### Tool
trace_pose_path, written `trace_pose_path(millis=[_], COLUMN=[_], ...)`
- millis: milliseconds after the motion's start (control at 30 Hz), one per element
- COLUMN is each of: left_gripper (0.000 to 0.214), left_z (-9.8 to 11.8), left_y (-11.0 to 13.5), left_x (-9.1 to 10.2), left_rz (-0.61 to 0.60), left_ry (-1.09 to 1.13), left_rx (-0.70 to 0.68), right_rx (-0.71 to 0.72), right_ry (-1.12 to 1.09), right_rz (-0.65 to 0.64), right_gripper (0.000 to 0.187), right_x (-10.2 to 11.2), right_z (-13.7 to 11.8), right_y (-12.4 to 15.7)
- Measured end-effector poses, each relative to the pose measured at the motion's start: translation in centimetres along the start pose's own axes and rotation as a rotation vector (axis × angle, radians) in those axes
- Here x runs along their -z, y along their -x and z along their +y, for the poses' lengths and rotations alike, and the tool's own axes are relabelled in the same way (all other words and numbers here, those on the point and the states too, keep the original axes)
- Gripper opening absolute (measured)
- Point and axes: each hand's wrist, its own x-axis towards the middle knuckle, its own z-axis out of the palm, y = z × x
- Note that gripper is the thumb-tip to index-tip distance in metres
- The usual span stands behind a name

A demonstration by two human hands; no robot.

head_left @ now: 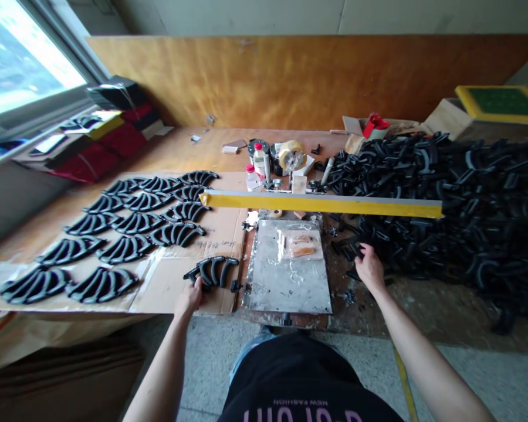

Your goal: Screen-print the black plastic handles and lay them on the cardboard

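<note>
My left hand (190, 296) rests at the near edge of a cardboard sheet (167, 287), its fingers closed on a set of three curved black plastic parts (212, 271) lying on the cardboard. My right hand (369, 266) reaches to the edge of a big heap of the same black curved parts (444, 199), fingers curled onto a piece there. Between the hands lies a smeared metal plate (288, 269) with a small orange-printed clear film (300, 243) on it. A yellow-edged frame bar (321, 204) hangs raised over the plate.
Rows of black curved parts (123, 231) are laid out on the cardboard to the left. Bottles (259, 159), a tape roll (291, 155) and small tools stand behind the plate. A yellow-framed screen (501, 102) lies far right; red and black fabric (110, 135) is stacked by the window.
</note>
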Motion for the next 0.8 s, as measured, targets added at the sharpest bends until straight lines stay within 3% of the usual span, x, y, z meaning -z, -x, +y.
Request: trace_pose_path(millis=[167,267,400,500,567,633,700,800], left_gripper=[0.05,0.047,0.045,0.045,0.046,0.05,0.053,0.054], left_z=[1.2,4.0,10.8,17.1,21.0,23.8,25.1,23.7], left_y=[0.6,1.4,3.3,6.4,8.9,11.2,12.8,13.8], left_x=[1.9,2.6,3.2,3.9,4.2,4.2,4.0,3.5], left_rz=[-0.052,0.001,0.09,0.168,0.144,0.035,-0.023,-0.005], left_ry=[-0.13,-0.118,-0.005,0.321,0.616,0.799,0.874,0.895], left_rx=[0.041,-0.049,-0.25,-0.538,-0.733,-0.826,-0.835,-0.763], right_rx=[0.547,0.702,0.752,0.764,0.809,0.853,0.799,0.62], right_ry=[-0.281,-0.277,-0.137,-0.008,0.036,0.066,0.077,0.003], right_rz=[-0.165,-0.227,-0.233,-0.221,-0.234,-0.285,-0.3,-0.2], right_gripper=[0.03,0.031,0.037,0.037,0.045,0.055,0.054,0.04], right_x=[-1.0,-2.1,-2.7,-2.7,-2.9,-3.4,-3.8,-2.9], right_z=[-9.2,-12.8,-14.9,-16.3,-17.4,-18.3,-18.3,-16.2], right_y=[-0.8,-1.0,-0.9,-0.4,-0.1,-0.1,-0.6,-2.7])
